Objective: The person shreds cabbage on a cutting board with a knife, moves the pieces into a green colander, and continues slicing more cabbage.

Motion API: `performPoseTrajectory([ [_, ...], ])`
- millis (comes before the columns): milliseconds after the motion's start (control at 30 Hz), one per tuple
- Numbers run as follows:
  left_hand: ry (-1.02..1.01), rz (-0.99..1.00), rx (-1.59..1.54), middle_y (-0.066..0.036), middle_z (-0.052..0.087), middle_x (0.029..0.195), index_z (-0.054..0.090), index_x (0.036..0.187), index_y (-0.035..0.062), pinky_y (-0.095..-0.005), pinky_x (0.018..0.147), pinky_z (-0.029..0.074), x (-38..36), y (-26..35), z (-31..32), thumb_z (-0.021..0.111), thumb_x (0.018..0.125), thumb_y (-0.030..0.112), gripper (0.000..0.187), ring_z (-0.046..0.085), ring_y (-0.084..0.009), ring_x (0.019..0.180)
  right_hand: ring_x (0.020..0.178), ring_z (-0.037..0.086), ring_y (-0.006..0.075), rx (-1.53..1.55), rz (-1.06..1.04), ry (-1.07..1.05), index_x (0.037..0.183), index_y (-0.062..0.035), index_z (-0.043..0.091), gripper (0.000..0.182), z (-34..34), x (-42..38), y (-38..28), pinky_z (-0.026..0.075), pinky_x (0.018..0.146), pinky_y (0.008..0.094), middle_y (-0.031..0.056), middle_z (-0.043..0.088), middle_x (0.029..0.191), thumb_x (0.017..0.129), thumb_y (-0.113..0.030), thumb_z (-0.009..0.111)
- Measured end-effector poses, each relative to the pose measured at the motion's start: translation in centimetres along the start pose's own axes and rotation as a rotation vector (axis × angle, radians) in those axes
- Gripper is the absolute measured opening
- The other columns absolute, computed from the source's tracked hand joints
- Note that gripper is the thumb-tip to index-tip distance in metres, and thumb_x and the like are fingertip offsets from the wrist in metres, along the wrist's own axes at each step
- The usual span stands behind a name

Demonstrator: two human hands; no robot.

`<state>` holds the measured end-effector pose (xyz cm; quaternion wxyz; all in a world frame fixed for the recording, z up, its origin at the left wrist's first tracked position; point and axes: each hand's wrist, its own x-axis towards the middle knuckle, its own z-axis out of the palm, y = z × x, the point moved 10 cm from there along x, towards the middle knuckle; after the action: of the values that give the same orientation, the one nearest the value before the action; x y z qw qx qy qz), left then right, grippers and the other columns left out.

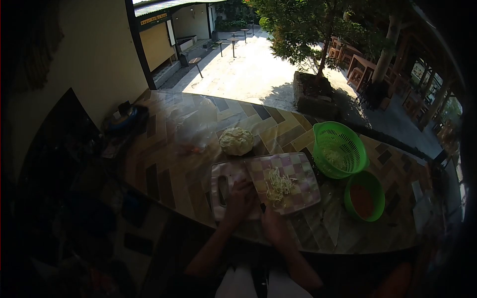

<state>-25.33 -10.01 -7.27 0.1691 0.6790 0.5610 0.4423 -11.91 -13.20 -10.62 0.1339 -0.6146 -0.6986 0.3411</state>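
Observation:
A checkered cutting board (305, 191) with a handle slot lies near the table's front edge. My right hand (273, 226) is closed around the dark handle of a knife (256, 186), whose blade points away from me across the board. Just left of the blade, my left hand (239, 198) rests on the board with bent fingers; whatever they press on is too dark to make out. Shredded cabbage (279, 185) lies in a loose pile to the right of the knife. Behind the board sits a pale cabbage (236, 141), cut or partly peeled.
A green colander (318, 144) with pale shreds inside stands at the right. In front of it is a green bowl (380, 191) with orange contents. A clear plastic bag (195, 121) lies back left on the wood-patterned table (169, 169). A white sheet (421, 208) lies far right.

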Motion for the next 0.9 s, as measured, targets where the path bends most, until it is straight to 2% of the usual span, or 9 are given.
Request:
performPoseTrajectory([
  [133,0.000,0.007,-0.005,-0.019,0.062,0.117,0.065,0.111,-0.0020,-0.0457,0.107,0.037,0.0,0.1,0.1,0.065,0.083,0.010,0.030,0.049,-0.0393,0.122,0.093,0.059,0.0494,-0.009,0.090,0.015,0.111,0.0043,0.047,0.031,-1.3,-1.2,-0.1,0.047,0.078,0.0556,0.0317,0.062,0.094,0.095,-0.022,0.047],
  [300,0.010,-0.013,-0.006,-0.019,0.062,0.118,0.067,0.108,-0.0012,-0.0438,0.105,0.040,-0.3,0.0,-0.1,0.066,0.083,0.011,0.028,0.050,-0.0366,0.123,0.091,0.060,0.0477,0.012,-0.037,0.106,0.110,0.0042,0.048,0.030,-2.3,-0.1,1.5,0.047,0.074,0.0542,0.0303,0.062,0.091,0.094,-0.020,0.049],
  [333,-0.004,-0.005,-0.011,-0.019,0.061,0.118,0.066,0.108,-0.0024,-0.0447,0.106,0.038,-0.1,-0.1,0.0,0.065,0.083,0.011,0.028,0.049,-0.0373,0.124,0.090,0.061,0.0473,0.024,-0.078,0.133,0.111,0.0043,0.048,0.030,-2.8,0.0,1.2,0.047,0.073,0.0536,0.0298,0.062,0.090,0.094,-0.020,0.050],
  [433,-0.029,0.005,-0.012,-0.020,0.060,0.119,0.065,0.109,-0.0046,-0.0465,0.110,0.033,-0.1,-0.5,0.3,0.064,0.083,0.010,0.030,0.048,-0.0384,0.124,0.087,0.062,0.0453,0.159,-0.023,0.045,0.111,0.0044,0.048,0.031,-1.9,-1.3,1.5,0.046,0.071,0.0515,0.0282,0.062,0.087,0.094,-0.021,0.051],
  [600,-0.012,-0.032,0.000,-0.020,0.061,0.120,0.065,0.112,-0.0037,-0.0466,0.112,0.031,-0.3,-0.4,0.1,0.065,0.082,0.011,0.033,0.048,-0.0375,0.125,0.085,0.063,0.0436,0.178,0.010,0.012,0.112,0.0043,0.048,0.032,-0.9,-2.8,1.2,0.046,0.070,0.0492,0.0264,0.063,0.084,0.096,-0.023,0.051],
  [900,-0.002,-0.037,-0.012,-0.019,0.062,0.119,0.067,0.110,-0.0023,-0.0456,0.109,0.034,-0.1,-0.7,0.3,0.064,0.083,0.012,0.031,0.050,-0.0373,0.124,0.086,0.061,0.0470,0.131,-0.011,0.008,0.111,0.0040,0.048,0.032,-1.3,-3.4,0.4,0.047,0.071,0.0520,0.0281,0.063,0.085,0.097,-0.024,0.049],
])
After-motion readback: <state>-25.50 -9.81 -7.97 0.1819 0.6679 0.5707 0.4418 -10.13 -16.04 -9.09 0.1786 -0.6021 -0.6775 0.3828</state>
